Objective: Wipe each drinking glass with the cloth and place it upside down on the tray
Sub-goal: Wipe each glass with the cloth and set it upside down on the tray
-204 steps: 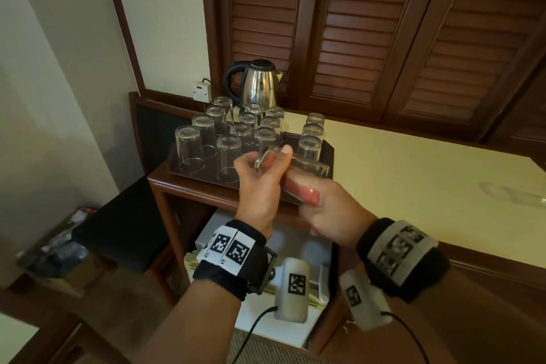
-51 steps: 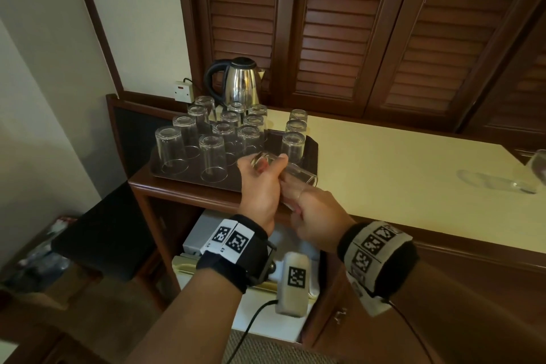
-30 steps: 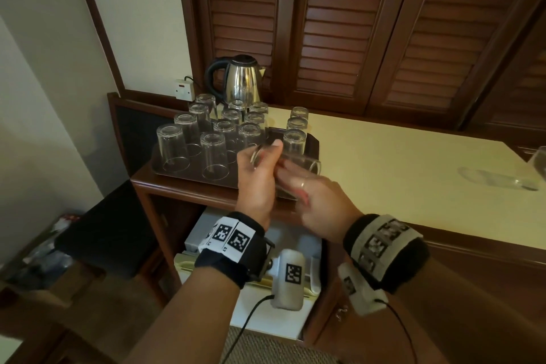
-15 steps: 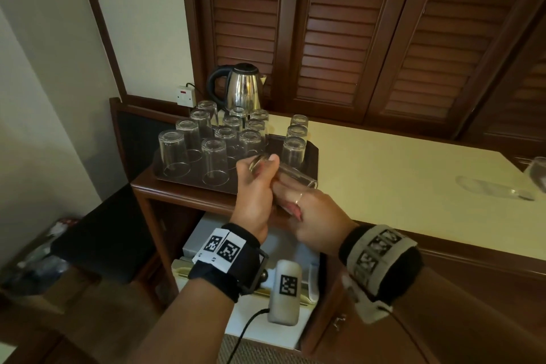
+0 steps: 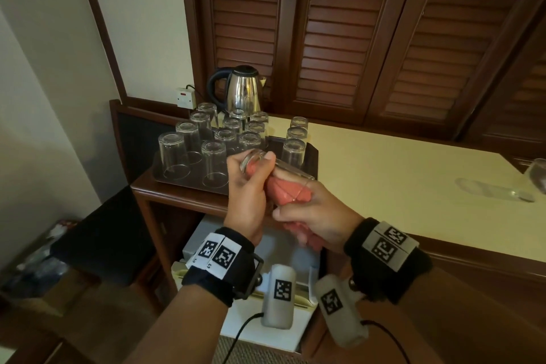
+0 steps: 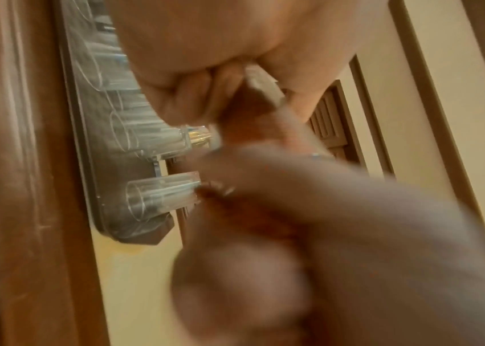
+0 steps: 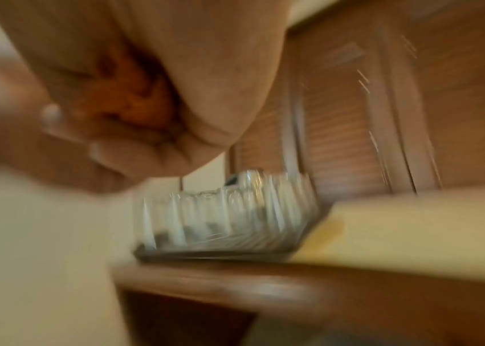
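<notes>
In the head view my left hand [image 5: 251, 177] grips a clear drinking glass [image 5: 283, 168] held on its side just in front of the tray, its base under my thumb. My right hand [image 5: 307, 210] holds a pink cloth [image 5: 291, 190] bunched at the glass's mouth, with more cloth hanging below my palm. The dark tray [image 5: 311, 156] carries several glasses [image 5: 172, 155] standing upside down. The left wrist view shows the tray [image 6: 108, 210] and its glasses [image 6: 158, 194] sideways, with the cloth blurred. The right wrist view is motion-blurred, showing the orange-pink cloth [image 7: 131, 98] in my curled fingers.
A steel kettle [image 5: 242, 89] stands behind the tray by a wall socket [image 5: 184, 96]. A cream countertop [image 5: 399, 186] stretches right, with another glass [image 5: 536, 177] at its far right edge. Louvred wooden doors [image 5: 354, 23] rise behind. A black chair [image 5: 103, 233] sits lower left.
The glass stays gripped in my left hand in front of the tray. The pink cloth, hardly visible a moment ago, now shows bunched at the glass's mouth as my right hand has drawn back.
</notes>
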`<state>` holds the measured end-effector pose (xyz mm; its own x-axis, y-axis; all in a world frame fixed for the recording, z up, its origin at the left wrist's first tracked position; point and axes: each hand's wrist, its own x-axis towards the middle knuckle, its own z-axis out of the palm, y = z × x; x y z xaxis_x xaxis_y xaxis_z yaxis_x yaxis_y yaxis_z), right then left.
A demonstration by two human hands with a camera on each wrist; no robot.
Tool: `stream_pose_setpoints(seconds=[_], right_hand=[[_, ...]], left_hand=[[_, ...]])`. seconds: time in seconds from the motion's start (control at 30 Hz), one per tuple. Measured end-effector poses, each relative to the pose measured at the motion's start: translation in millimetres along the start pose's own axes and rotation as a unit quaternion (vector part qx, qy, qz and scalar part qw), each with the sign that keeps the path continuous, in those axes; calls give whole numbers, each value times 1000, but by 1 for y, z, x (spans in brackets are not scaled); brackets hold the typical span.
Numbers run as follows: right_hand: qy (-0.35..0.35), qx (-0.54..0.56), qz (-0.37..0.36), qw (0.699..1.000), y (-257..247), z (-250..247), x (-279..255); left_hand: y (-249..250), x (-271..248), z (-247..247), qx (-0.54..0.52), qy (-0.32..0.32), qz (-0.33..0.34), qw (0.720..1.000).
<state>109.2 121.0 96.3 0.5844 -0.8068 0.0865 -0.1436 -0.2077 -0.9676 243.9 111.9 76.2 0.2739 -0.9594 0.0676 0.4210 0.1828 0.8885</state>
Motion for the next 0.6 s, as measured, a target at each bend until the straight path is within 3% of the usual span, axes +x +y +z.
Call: stream_pose_setpoints(seconds=[0.03, 0.1, 0.17, 0.2, 0.23, 0.3, 0.33, 0.4, 0.47, 0.5, 0.53, 0.57, 0.6], right_hand=[[7, 5, 4, 1000, 0, -2, 0], [29, -148, -40, 988, 3, -6, 2], [40, -373, -124, 918, 5, -5, 4], [40, -424, -148, 893, 4, -2, 4], [32, -408, -147, 900, 5, -1, 5], [36, -217, -96, 971, 8, -2, 6], [25, -121, -50, 991, 8, -2, 6], [20, -13, 6, 1000, 7, -7, 5], [31, -106, -33, 993, 9, -10, 3], [38, -224, -74, 971, 9, -10, 4], [42, -351, -105, 929, 8, -9, 5], [40, -423, -126, 896, 11, -7, 6], [27, -430, -127, 893, 15, -6, 8]], left_hand=[[0, 1, -1, 11, -3, 3, 1000], [2, 4, -1, 46, -3, -20, 999], [5, 6, 1, 41, 13, -49, 998], [6, 7, 2, 27, 19, -56, 998], [6, 7, 4, 18, 18, -55, 998], [2, 7, 6, 14, 4, -39, 999], [1, 6, 6, 9, -2, -30, 1000], [-2, 6, 5, 5, -4, -23, 1000], [-7, 6, 4, 28, 0, -50, 998], [-7, 5, 6, 30, 7, -72, 997], [-8, 5, 8, 21, 16, -92, 995], [-10, 5, 8, 7, 27, -106, 994], [-10, 5, 9, -2, 31, -111, 993]])
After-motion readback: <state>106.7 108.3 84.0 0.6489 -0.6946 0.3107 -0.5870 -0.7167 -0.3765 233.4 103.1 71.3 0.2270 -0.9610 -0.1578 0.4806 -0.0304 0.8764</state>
